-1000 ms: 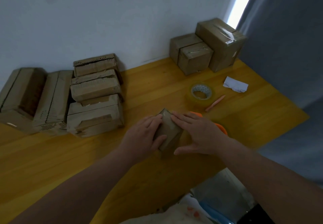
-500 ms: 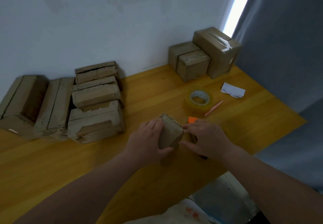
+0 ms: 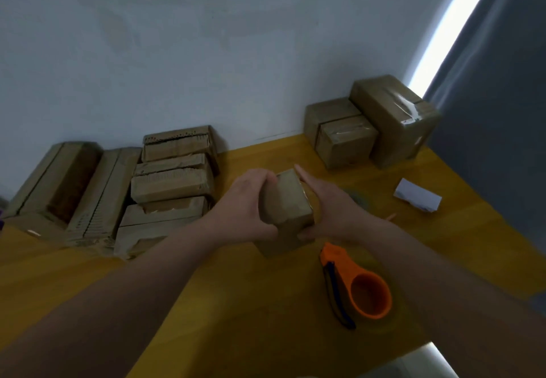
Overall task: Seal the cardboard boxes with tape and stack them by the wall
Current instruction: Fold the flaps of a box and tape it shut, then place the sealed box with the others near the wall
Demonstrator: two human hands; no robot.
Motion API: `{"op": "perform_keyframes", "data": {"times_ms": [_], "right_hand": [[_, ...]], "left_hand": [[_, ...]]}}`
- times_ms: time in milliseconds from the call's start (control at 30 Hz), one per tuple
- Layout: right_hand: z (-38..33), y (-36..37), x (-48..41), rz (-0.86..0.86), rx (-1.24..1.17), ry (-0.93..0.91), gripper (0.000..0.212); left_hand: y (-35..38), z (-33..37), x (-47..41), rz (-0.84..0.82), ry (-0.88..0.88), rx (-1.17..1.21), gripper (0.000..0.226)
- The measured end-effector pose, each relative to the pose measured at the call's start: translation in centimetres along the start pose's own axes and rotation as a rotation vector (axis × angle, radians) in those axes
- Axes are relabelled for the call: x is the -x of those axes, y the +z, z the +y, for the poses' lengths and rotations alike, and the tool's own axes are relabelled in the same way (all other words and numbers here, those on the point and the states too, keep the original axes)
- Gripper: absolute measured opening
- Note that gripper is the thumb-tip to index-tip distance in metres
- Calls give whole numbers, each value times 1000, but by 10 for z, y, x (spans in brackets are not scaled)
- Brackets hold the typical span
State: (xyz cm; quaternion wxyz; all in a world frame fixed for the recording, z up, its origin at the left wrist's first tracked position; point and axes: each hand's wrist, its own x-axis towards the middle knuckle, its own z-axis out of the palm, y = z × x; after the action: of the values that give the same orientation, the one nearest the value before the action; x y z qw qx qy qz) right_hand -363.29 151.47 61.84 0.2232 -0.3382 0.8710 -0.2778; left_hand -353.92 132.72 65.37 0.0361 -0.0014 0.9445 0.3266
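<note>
A small brown cardboard box (image 3: 285, 203) is lifted off the yellow wooden table (image 3: 251, 304), held between both hands. My left hand (image 3: 251, 206) grips its left side with fingers curled over the top edge. My right hand (image 3: 328, 206) holds the right side, fingers stretched along it and thumb under the near corner. Three taped boxes (image 3: 393, 117) stand against the wall at the back right. The tape roll (image 3: 359, 200) is mostly hidden behind my right wrist.
A pile of flattened and unsealed cardboard boxes (image 3: 168, 182) lies along the wall at the left. An orange tape cutter (image 3: 359, 284) lies on the table near my right forearm. A white paper scrap (image 3: 418, 199) lies at the right. A grey curtain (image 3: 502, 112) hangs beyond the table's right edge.
Both hands have raised the small box off the table and moved it away from me toward the wall. The orange cutter, earlier under my right hand, now lies uncovered.
</note>
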Motion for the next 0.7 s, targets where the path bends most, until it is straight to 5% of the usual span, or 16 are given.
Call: {"op": "perform_keyframes", "data": {"times_ms": [233,400,700], "right_hand": [[37,-52,-22,90,-3,-85,133],[63,-88,-31,157,146,-42,124],[101,-114,-53,131,762,147,111]], "left_hand": [[1,26,-59,2,30,127,68],[23,34,-101,4,6,-108,67],[47,28,-125,-33,-149,-292,50]]}}
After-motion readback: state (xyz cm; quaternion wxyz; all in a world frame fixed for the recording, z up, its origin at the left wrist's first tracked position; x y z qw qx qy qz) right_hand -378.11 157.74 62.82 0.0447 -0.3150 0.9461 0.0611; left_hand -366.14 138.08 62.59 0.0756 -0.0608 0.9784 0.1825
